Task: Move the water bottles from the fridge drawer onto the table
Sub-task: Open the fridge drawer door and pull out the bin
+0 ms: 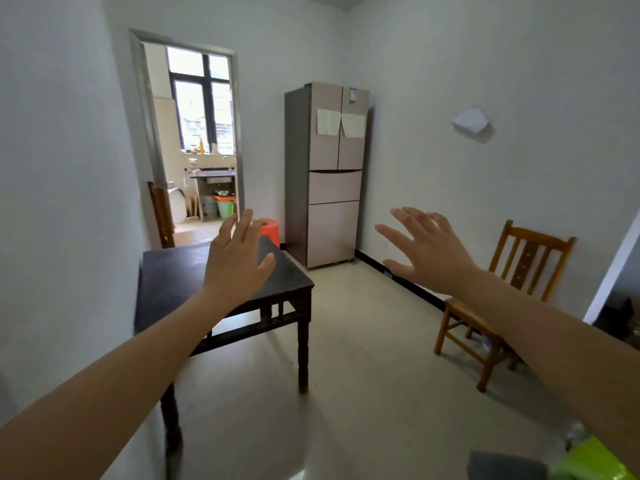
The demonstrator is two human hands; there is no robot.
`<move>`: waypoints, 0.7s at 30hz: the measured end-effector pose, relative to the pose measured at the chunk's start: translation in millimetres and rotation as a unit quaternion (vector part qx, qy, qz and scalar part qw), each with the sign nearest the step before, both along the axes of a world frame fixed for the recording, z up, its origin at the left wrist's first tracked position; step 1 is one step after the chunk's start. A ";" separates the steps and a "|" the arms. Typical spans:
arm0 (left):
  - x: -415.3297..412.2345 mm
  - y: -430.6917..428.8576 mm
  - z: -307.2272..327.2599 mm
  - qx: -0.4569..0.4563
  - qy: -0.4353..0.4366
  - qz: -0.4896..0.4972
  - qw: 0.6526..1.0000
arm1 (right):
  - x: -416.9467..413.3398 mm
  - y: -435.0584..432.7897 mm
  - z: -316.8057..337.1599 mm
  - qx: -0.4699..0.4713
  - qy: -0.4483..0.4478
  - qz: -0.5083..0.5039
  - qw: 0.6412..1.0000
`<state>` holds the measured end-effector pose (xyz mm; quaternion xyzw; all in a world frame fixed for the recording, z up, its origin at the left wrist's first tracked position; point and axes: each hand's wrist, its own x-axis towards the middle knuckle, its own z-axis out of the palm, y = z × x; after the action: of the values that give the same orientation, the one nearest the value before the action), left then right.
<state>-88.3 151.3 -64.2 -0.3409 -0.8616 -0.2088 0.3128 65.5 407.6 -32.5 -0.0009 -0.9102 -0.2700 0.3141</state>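
I hold both hands, left point(232, 261) and right point(427, 252), spread and empty, ready for the closed fridge point(332, 181) at 12 o'clock; worktop point(180, 271) waits at 10.

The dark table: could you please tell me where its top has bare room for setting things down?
The dark table top shows bare from the wall edge to the left hand, which hides its middle. The edge strip toward the fridge is bare too. Nothing looks crowded.
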 end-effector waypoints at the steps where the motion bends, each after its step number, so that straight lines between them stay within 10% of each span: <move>1: -9.9 9.1 -1.7 -0.005 0.003 0.000 1.000 | -13.5 11.1 -2.8 -0.015 -0.004 0.004 1.000; 21: -278.4 216.8 12.3 0.013 -0.055 -0.047 0.997 | -241.2 208.5 13.2 -0.038 0.025 -0.052 0.998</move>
<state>-366.7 368.2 -51.9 -0.3651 -0.8578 -0.2526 0.2591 -175.7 616.1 -19.3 -0.0669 -0.9103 -0.2511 0.3222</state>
